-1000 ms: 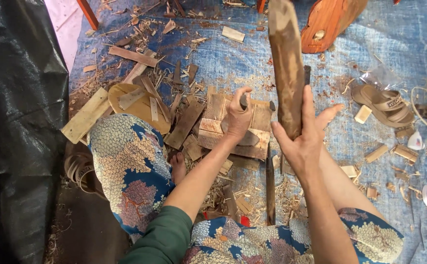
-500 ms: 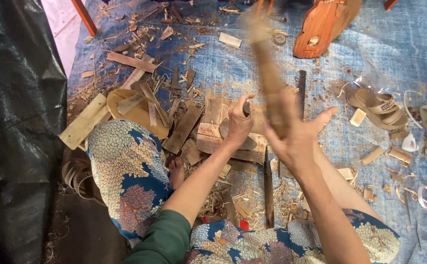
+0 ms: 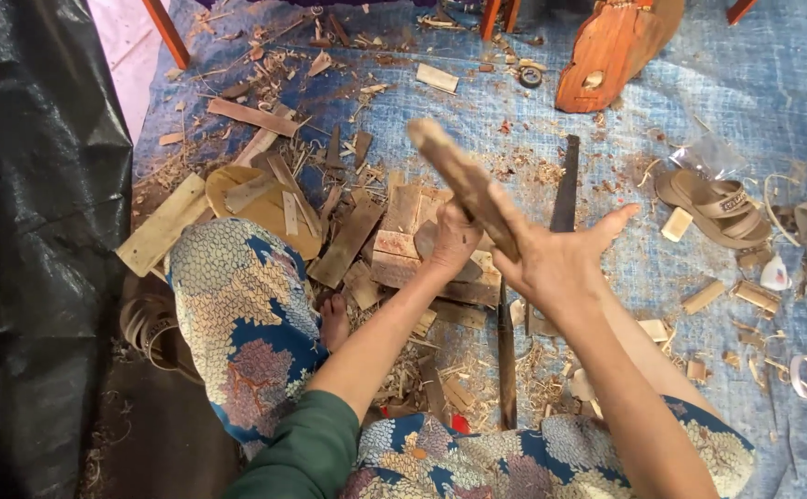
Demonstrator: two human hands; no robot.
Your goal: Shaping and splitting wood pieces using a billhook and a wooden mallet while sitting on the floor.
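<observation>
Right hand [image 3: 556, 268] is gripping a long wooden stick [image 3: 463, 183], fingers spread, the stick slanting up and to the far left; left hand [image 3: 452, 237] is closing on something just below it over stacked wood scraps [image 3: 403, 249] on the blue tarp [image 3: 745, 102]

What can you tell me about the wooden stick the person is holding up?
The wooden stick is a rough, light brown length of wood, thick and uneven, with a blunt pale upper end. It tilts up and to the left above the pile of wood offcuts. The right hand holds its lower end with fingers spread, and the left hand sits just beside and below that end; whether it touches the stick cannot be told. Slight blur softens the outline.
</observation>
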